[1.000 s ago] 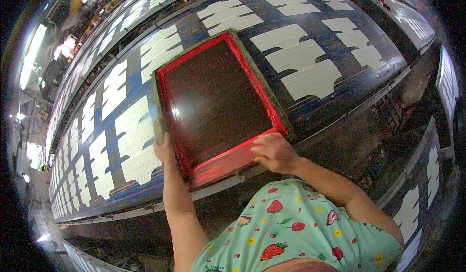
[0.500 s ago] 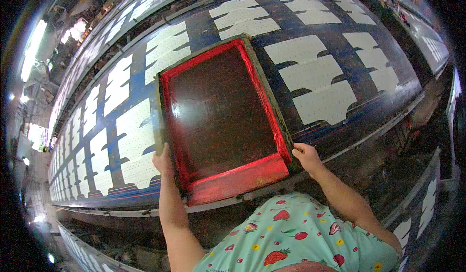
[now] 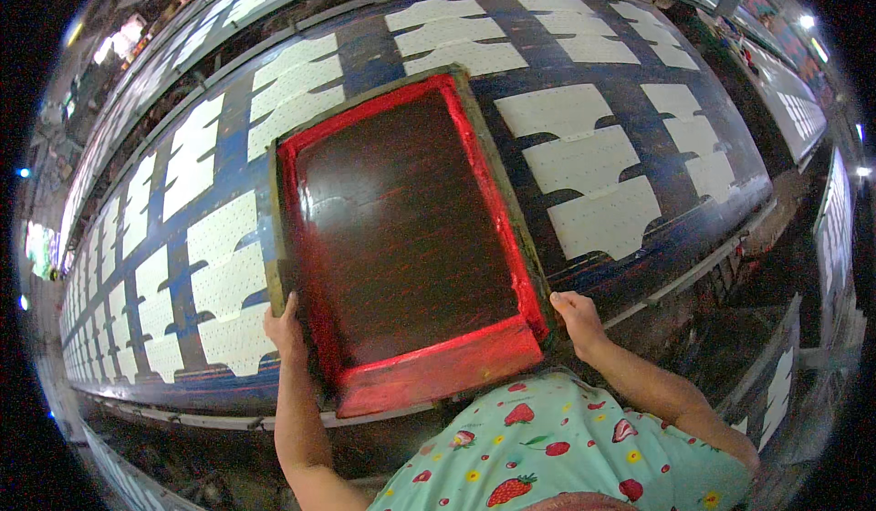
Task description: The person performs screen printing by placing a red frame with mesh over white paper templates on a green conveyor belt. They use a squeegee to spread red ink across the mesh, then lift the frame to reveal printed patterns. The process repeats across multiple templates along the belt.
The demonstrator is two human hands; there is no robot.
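Where the screen (image 3: 406,237) is: above the long table (image 3: 365,55), a little slanted, with its near end close to the table's edge; whether it rests there or is lifted, I cannot tell.
Left hand (image 3: 286,327): pinches the screen's left side, not far from the near corner; the thumb is seen, but most fingers are hidden.
Right hand (image 3: 578,324): pinches the right side, just by the near corner, with the thumb at the edge and the other fingers bent.
Screen's colours: dark in the middle, with a bright red border (image 3: 490,205) and a broader red strip (image 3: 443,370) at the near end.
White pieces (image 3: 584,160): notched and dotted, they lie in rows on both sides of the screen.
Shirt (image 3: 566,424): pale green, with strawberries, just beside the red strip.
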